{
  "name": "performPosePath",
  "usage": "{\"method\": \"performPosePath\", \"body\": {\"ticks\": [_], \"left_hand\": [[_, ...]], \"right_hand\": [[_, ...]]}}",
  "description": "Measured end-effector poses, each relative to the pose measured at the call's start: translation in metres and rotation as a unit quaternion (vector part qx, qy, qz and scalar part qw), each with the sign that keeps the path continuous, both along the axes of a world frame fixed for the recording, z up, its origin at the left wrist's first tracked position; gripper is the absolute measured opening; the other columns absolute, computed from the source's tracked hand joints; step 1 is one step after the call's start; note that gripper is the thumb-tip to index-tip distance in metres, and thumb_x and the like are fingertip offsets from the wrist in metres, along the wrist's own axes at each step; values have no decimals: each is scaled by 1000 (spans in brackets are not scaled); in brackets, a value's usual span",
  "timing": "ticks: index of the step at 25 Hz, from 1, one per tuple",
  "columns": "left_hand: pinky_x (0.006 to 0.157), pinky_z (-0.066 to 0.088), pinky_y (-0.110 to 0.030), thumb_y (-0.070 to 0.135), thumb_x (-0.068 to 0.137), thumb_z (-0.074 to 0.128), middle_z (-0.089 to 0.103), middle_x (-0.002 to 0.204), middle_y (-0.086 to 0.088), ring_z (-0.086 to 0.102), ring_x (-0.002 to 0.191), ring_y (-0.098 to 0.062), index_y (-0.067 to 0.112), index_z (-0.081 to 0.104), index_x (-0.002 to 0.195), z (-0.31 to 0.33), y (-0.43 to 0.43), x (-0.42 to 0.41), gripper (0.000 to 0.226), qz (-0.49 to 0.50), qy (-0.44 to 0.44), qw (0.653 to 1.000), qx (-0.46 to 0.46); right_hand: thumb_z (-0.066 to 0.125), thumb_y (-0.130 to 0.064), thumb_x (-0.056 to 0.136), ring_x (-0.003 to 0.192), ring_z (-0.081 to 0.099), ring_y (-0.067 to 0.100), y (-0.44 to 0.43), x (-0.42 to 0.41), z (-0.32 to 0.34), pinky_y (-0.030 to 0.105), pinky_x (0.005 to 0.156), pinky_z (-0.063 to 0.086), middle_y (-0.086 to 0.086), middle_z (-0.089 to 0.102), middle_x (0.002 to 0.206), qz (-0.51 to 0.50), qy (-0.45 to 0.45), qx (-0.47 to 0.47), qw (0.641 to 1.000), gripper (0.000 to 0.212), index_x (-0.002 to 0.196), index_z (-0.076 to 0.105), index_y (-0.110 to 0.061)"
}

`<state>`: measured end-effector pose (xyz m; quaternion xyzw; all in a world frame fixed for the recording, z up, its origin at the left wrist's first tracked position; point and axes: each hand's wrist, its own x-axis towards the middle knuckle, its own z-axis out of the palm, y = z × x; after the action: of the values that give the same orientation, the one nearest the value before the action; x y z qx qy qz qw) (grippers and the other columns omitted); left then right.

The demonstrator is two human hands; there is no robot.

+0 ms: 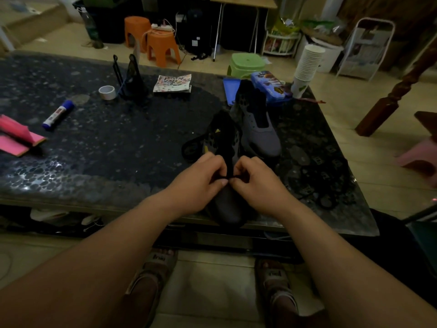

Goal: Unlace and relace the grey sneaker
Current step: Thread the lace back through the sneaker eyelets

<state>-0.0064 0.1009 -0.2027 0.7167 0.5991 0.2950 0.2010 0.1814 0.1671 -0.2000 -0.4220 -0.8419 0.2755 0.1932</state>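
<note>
A grey sneaker [228, 209] with a black tongue lies at the near edge of the dark table, toe toward me. My left hand [201, 178] and my right hand [255, 179] sit over its lacing area, each pinching the black lace [229, 177] stretched between them. The fingers hide the eyelets. A second grey sneaker [260, 131] stands just behind, to the right, with no lace visible. A dark insole [192, 145] lies to the left of the near sneaker.
On the dark stone table [106, 147] are a glue stick [58, 114], pink paper [16, 138], a tape roll [107, 92], a black stand [130, 76], a sticker sheet [172, 84], a blue pencil case [269, 87] and stacked paper cups [306, 67]. Stools stand on the floor beyond.
</note>
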Motion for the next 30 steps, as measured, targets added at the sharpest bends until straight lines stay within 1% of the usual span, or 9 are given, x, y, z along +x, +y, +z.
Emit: {"method": "performPosePath", "body": {"ticks": [3,5,8,12,15,17,20,24,30], "left_hand": [[66,48,-37,23,98,61,41,99,11,50,76,-10,27,48,105,-6,1,10,15,38,56,996,55],[65,50,-41,23,100,57,42,101,9,54,77,-15,24,53,112,-8,1,13,12,64,77,992,79],[66,52,-44,23,99,60,45,103,7,55,78,-16,21,55,106,-13,-2,9,8,75,60,990,105],[76,51,-30,27,94,72,45,100,11,53,85,-6,26,57,97,-10,-2,-8,15,24,0,999,30],[80,50,-22,26,95,73,48,105,9,57,87,-6,28,63,105,-4,4,-19,14,-21,-26,998,-46],[80,48,-21,23,96,71,52,103,8,57,87,-5,29,65,106,-4,7,-23,13,-28,-20,998,-45],[77,49,-28,20,95,71,57,96,8,56,84,-5,29,64,100,-4,7,-21,12,-16,8,1000,3],[71,54,-36,20,94,71,62,84,11,60,78,-5,31,58,92,-6,2,-22,17,14,-8,1000,22],[66,47,-26,19,94,70,60,79,15,58,74,0,32,57,91,-6,3,-23,19,10,6,1000,-14]], "right_hand": [[67,-25,86,80,50,10,-4,3,-3,34,71,46,-7,46,93,-6,10,49,999,18,90,50,-26],[67,-26,87,82,53,8,-3,1,-4,33,72,48,-9,48,96,-11,15,57,998,18,97,53,-29],[70,-26,90,88,56,4,3,4,-5,30,79,50,-9,50,98,18,15,36,999,17,101,60,-34],[76,-26,89,83,56,0,10,6,-1,20,77,45,-8,52,95,37,21,-18,999,17,91,61,-33],[79,-27,89,78,53,0,15,8,4,13,70,39,-8,52,91,42,6,-23,999,21,87,59,-32],[79,-28,89,77,52,2,17,11,5,15,69,39,-8,54,89,40,-3,-30,999,21,87,59,-31],[77,-27,91,76,54,3,17,13,5,17,68,42,-7,60,88,35,-1,-43,998,16,90,61,-27],[75,-25,93,78,57,6,14,10,1,24,71,48,-5,62,87,46,23,-57,997,14,93,61,-29],[68,-32,97,81,57,8,11,3,1,30,75,48,-5,58,89,24,20,-9,999,7,93,63,-29]]}}
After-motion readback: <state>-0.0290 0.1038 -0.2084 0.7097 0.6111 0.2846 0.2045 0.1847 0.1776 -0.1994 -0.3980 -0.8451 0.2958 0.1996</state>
